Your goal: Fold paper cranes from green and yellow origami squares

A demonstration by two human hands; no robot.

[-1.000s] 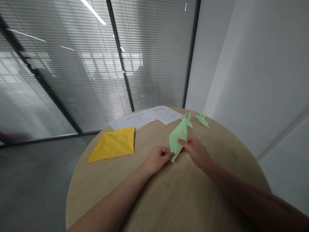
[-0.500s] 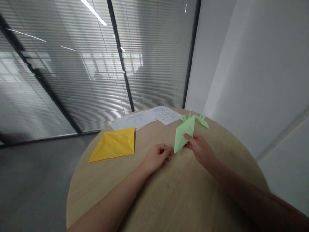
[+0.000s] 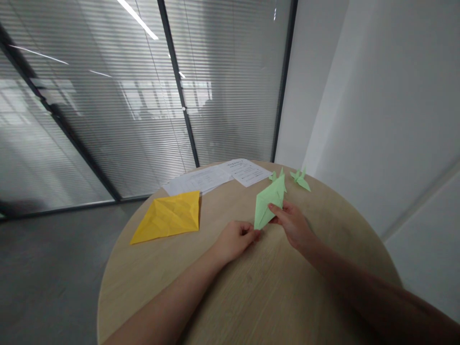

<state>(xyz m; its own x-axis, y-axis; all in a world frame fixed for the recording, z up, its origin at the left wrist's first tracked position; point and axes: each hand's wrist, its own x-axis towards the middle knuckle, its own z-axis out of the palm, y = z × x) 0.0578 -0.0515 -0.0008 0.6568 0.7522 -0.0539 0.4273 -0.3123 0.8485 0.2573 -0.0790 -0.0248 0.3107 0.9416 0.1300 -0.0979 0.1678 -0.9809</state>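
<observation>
A light green origami paper, folded into a kite-like diamond, is tilted up above the table. My right hand pinches its right edge, thumb on the near face and fingers behind. At the lower tip, the curled thumb and fingers of my left hand close on the paper; the exact contact is partly hidden. Just beyond it sits a green paper crane, partly covered by the held sheet. To its right a second green paper crane rests on the tabletop.
On the left of the round wooden table lies a creased yellow folded paper. Printed white sheets overlap at the far edge. A glass partition with blinds stands behind, and a white wall is on the right.
The green paper has moved slightly left and down in my right hand, toward my left hand. My left hand has shifted a little right and now meets the lower tip.
</observation>
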